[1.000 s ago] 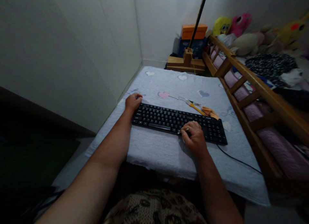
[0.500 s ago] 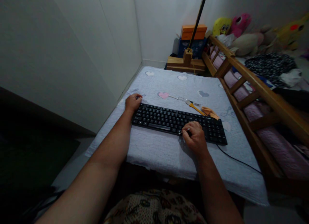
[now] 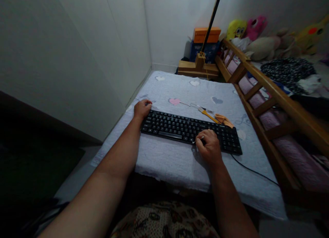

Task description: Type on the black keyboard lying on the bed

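Note:
A black keyboard [image 3: 171, 125] lies slightly askew on the cloth-covered table. At its far left corner, my left hand [image 3: 142, 109] is closed with curled fingers gripping the edge. My right hand [image 3: 208, 143] is over the keyboard's near edge, left of the number pad, and pinches a thin white cotton swab [image 3: 194, 141]. The swab's tip is at the keys along the bottom row; the hand hides some keys beneath it. Beyond the keyboard lie a yellow-handled brush [image 3: 211, 116], a folded orange cloth [image 3: 224, 120] and a thin metal tool [image 3: 196, 105].
The keyboard's cable [image 3: 253, 170] runs off to the right across the tablecloth [image 3: 167, 162]. A wooden bed rail [image 3: 273, 99] borders the table's right side, and a white panel [image 3: 102, 60] stands on the left. Behind the table is a wooden stand [image 3: 199, 67] with a dark pole.
My right hand has shifted very slightly to the right along the keyboard's near edge with the cotton swab. My left hand stays at the far left corner.

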Demonstrator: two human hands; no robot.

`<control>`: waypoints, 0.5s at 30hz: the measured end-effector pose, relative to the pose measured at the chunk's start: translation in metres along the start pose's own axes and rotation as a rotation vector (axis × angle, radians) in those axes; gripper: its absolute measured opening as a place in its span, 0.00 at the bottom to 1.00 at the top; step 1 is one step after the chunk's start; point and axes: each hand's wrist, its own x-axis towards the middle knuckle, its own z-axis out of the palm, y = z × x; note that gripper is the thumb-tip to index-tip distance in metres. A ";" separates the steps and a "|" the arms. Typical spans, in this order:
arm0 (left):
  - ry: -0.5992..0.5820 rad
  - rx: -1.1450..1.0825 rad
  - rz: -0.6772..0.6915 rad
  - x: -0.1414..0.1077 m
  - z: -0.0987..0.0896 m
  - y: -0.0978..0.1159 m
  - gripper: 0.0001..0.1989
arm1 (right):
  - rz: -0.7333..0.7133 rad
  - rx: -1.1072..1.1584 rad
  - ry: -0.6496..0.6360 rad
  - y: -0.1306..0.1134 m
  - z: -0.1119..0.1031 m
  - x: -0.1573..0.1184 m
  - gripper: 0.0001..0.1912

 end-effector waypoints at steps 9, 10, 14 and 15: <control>-0.009 0.004 0.001 0.000 0.000 0.002 0.17 | -0.001 0.002 -0.006 -0.001 0.001 0.000 0.09; -0.007 0.003 -0.001 -0.001 -0.001 0.002 0.16 | -0.001 0.005 -0.008 -0.001 0.001 -0.001 0.09; -0.008 0.009 -0.009 -0.001 -0.001 0.003 0.16 | -0.003 0.012 -0.027 -0.002 0.002 0.000 0.09; -0.008 0.009 -0.009 -0.001 -0.001 0.003 0.16 | -0.005 0.014 -0.031 -0.002 0.002 0.000 0.09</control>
